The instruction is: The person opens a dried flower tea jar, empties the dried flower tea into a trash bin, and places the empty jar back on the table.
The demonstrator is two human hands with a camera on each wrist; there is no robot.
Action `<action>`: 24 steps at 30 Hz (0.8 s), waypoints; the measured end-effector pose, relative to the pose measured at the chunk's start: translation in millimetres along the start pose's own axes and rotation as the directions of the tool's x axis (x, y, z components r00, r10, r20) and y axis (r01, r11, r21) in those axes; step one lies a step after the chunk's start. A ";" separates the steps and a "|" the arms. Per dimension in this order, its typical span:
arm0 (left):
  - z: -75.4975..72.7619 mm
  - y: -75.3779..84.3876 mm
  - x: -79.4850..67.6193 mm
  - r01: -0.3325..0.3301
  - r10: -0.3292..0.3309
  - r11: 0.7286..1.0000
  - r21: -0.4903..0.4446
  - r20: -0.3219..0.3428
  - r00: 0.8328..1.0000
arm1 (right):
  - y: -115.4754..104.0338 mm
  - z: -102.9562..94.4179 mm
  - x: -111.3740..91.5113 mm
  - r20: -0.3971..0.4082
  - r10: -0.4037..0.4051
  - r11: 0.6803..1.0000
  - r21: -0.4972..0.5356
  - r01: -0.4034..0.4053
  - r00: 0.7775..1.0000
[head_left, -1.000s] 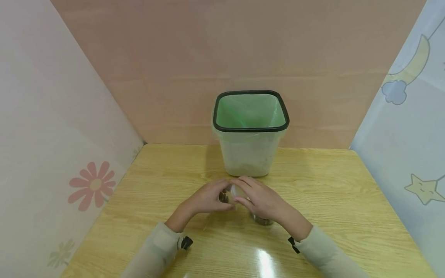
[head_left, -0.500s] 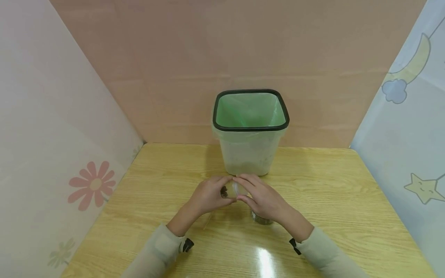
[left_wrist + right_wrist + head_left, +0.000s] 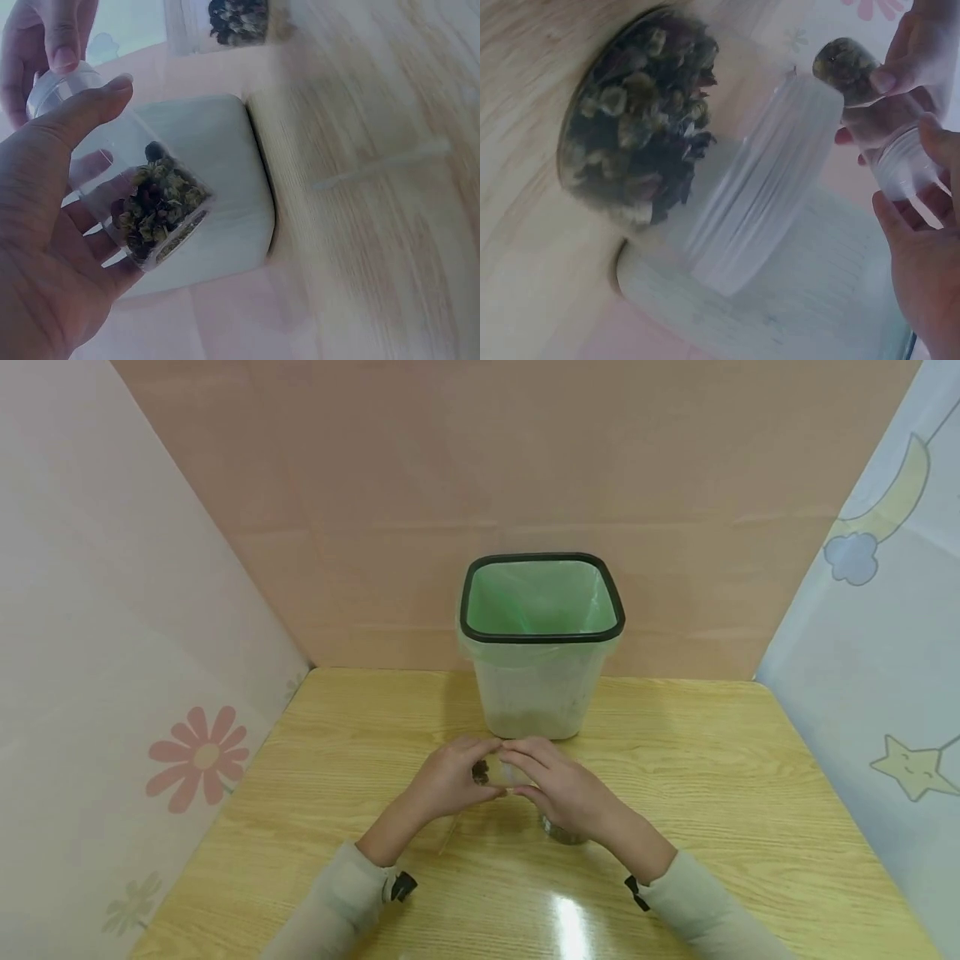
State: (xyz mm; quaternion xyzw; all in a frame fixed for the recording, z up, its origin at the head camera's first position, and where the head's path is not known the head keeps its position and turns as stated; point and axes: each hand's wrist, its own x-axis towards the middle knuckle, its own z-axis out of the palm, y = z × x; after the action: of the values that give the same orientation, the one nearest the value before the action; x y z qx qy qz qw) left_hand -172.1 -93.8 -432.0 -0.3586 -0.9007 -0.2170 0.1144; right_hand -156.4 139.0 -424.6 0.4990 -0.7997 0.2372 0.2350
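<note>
A clear plastic jar (image 3: 120, 172) with dried flowers in its base is in my left hand (image 3: 455, 778), which grips its body with thumb and fingers. My right hand (image 3: 564, 785) grips the translucent lid (image 3: 907, 161) at the jar's other end, its fingers curled round the rim. The lid sits on the jar's mouth; how tightly is not visible. A second clear jar (image 3: 641, 112) of dried flowers, with a translucent ribbed top, stands on the table below my right hand. In the head view, that hand covers most of this second jar (image 3: 561, 833).
Behind my hands stands a pale bin (image 3: 536, 693) with a black rim and a green liner. A thin pale stick (image 3: 382, 165) lies on the wooden table (image 3: 360, 735) near my left wrist. Patterned panels rise at the left and right, and a plain pinkish one at the back.
My hands have drawn slightly closer together around the held jar and its lid, and the jar has shifted a little. The bin and the second jar stay in place.
</note>
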 end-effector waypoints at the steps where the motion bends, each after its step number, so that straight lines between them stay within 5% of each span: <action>1: -0.7 -0.1 -0.6 0.007 -0.007 1.000 -0.011 0.015 1.000 | 0.2 -0.1 0.0 0.004 -0.017 1.000 0.009 0.017 1.000; 14: -1.3 2.1 -1.6 0.050 -0.047 0.998 -0.049 0.064 0.997 | -2.1 -3.5 -2.8 0.042 0.023 0.999 0.041 -0.024 0.999; 24: -2.3 4.2 1.0 0.072 -0.067 0.994 -0.085 0.066 0.996 | -6.5 -9.6 2.5 0.009 0.205 0.978 0.040 -0.205 0.979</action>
State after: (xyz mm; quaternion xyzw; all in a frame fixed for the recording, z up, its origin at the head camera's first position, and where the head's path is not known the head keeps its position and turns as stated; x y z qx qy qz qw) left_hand -169.8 -91.6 -428.3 -0.3382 -0.9055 -0.2486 0.0625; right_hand -150.1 140.6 -414.7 0.4193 -0.8424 0.2753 0.1970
